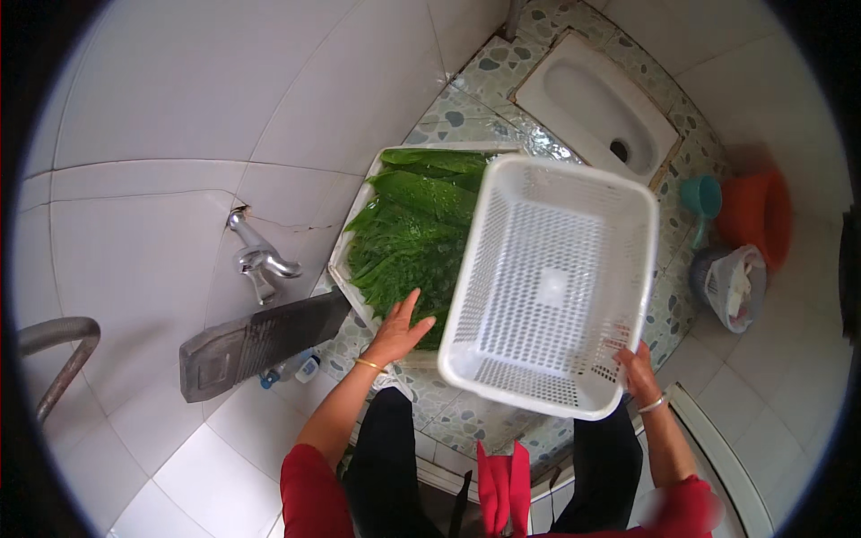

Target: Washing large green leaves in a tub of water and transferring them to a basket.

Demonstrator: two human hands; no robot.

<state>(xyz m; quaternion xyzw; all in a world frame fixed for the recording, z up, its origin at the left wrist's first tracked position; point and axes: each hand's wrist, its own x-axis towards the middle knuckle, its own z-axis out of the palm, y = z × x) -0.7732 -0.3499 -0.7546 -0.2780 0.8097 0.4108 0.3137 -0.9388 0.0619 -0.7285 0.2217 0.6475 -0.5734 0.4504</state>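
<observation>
My right hand [639,372] grips the rim of a white plastic basket [556,296] with perforated walls and base. Nothing lies in the basket, which is held tilted over the right part of a white tub [345,255]. Long green leaves [417,224], glossy and wet, fill the tub, and the basket hides some of them. My left hand [400,334] is at the near left of the tub, fingers spread, close to the leaves. It holds nothing; whether it touches them I cannot tell.
A chrome tap [260,255] juts from the left wall above a dark ridged washboard [265,345]. A squat toilet [601,108] is set in the floor at the far right. Beside the right wall stand an orange bucket [758,215], a teal dipper [700,197] and a bagged bin [731,285].
</observation>
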